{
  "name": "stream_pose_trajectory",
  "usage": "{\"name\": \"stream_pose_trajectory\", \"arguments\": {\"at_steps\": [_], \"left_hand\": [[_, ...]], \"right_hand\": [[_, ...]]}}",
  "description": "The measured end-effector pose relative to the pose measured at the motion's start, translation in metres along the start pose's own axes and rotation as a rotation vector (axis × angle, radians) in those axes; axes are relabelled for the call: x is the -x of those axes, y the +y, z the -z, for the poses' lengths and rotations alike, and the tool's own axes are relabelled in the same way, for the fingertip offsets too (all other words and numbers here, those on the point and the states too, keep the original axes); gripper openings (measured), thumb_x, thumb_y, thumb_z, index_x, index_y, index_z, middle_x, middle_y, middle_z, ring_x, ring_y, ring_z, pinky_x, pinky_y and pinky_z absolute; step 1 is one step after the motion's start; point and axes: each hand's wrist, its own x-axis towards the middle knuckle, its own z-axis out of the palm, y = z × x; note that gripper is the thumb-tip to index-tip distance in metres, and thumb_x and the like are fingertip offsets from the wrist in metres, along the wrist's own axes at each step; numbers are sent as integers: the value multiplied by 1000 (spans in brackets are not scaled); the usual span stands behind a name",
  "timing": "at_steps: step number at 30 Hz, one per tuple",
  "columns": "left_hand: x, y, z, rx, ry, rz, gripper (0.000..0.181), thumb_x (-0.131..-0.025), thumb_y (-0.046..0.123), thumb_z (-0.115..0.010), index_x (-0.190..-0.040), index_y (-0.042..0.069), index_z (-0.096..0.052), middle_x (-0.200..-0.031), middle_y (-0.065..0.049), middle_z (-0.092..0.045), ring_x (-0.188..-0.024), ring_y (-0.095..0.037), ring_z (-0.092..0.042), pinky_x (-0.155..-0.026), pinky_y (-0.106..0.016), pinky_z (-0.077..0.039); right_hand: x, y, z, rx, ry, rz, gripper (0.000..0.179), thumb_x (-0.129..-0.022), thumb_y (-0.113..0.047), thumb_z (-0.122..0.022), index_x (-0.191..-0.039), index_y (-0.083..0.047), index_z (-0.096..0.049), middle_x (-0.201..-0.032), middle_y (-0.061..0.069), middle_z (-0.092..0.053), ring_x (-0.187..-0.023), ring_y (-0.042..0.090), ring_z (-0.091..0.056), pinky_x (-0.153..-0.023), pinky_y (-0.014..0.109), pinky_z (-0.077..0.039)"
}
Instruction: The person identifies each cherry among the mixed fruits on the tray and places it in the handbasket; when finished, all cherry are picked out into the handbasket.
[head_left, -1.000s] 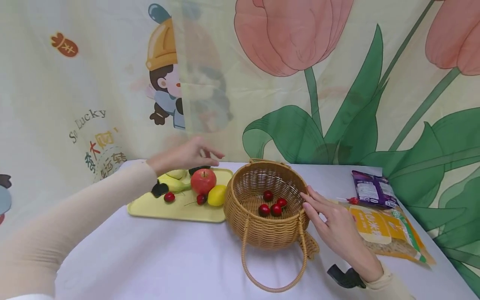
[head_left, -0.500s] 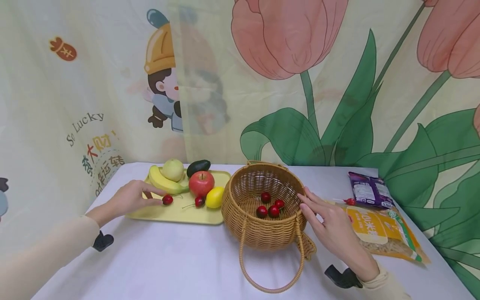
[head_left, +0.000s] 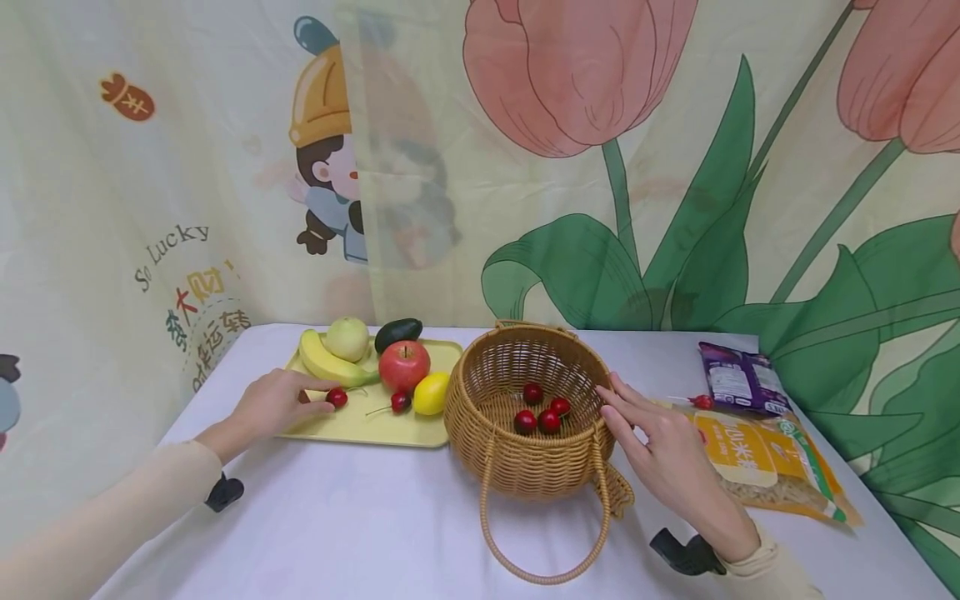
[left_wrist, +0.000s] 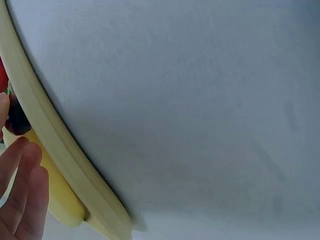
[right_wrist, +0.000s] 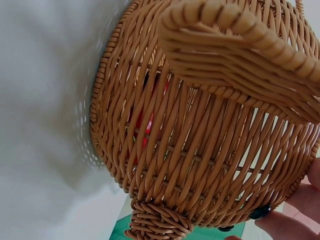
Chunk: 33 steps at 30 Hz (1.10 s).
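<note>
My left hand is at the left part of the yellow tray, its thumb and fingers apart around a red cherry. In the left wrist view the fingertips lie close beside that dark cherry. A second cherry with a stem lies farther right on the tray. My right hand rests its fairly straight fingers on the right rim of the wicker basket. Several cherries lie inside the basket, and its handle hangs down in front.
The tray also holds a banana, a pale green round fruit, an avocado, an apple and a lemon. Right of the basket lie a yellow grain bag and a purple packet. A printed curtain stands behind.
My left hand has come from above the back of the tray down and left to the cherry, shifting slightly right lately. The right hand has stayed at the basket rim.
</note>
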Motion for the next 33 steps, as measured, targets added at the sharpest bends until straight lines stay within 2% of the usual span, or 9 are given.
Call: {"name": "stream_pose_trajectory", "arguments": {"at_steps": [3, 7, 10, 20, 28, 33], "left_hand": [[-2, 2, -3, -8, -10, 1, 42, -88, 30, -80, -126, 13, -75, -69, 3, -61, -64, -15, -46, -58, -28, -34], [-3, 6, -6, -29, -10, -19, 38, -88, 30, -81, -121, 12, -77, -87, -1, -74, -71, -16, -52, -62, -30, -37], [-3, 6, -8, -41, -1, -27, 35, -87, 29, -81, -118, 13, -79, -99, -3, -77, -75, -17, -54, -63, -29, -39], [-5, 5, -7, -56, 22, -61, 28, -85, 26, -83, -110, 15, -81, -91, 1, -73, -76, -18, -52, -63, -29, -38], [-5, 4, -8, -49, 16, -52, 28, -86, 26, -82, -111, 14, -81, -94, 1, -74, -76, -17, -52, -63, -29, -38], [-7, 4, -7, -51, 12, -50, 27, -86, 26, -82, -110, 14, -81, -89, 2, -71, -76, -17, -51, -63, -29, -36]], "right_hand": [[0, 0, 0, 0, 5, 6, 36, -104, -24, -61, -136, -9, -67, -146, 18, -58, -124, 45, -62, -95, 60, -53], [1, 0, -1, 3, -3, -4, 36, -104, -25, -61, -137, -9, -67, -146, 18, -57, -124, 45, -62, -95, 60, -52], [1, 0, -1, 9, -15, -19, 37, -104, -26, -60, -137, -9, -66, -147, 17, -57, -125, 45, -62, -97, 62, -51], [2, -1, 0, 10, -27, -37, 37, -104, -26, -60, -138, -11, -66, -148, 17, -57, -125, 45, -61, -97, 62, -50], [1, 0, -1, 11, -13, -27, 37, -104, -26, -60, -137, -10, -66, -147, 17, -57, -124, 45, -62, -96, 62, -51], [1, 0, -1, 11, -10, -28, 37, -104, -27, -60, -137, -11, -66, -147, 17, -57, -124, 45, -62, -96, 62, -51]]}}
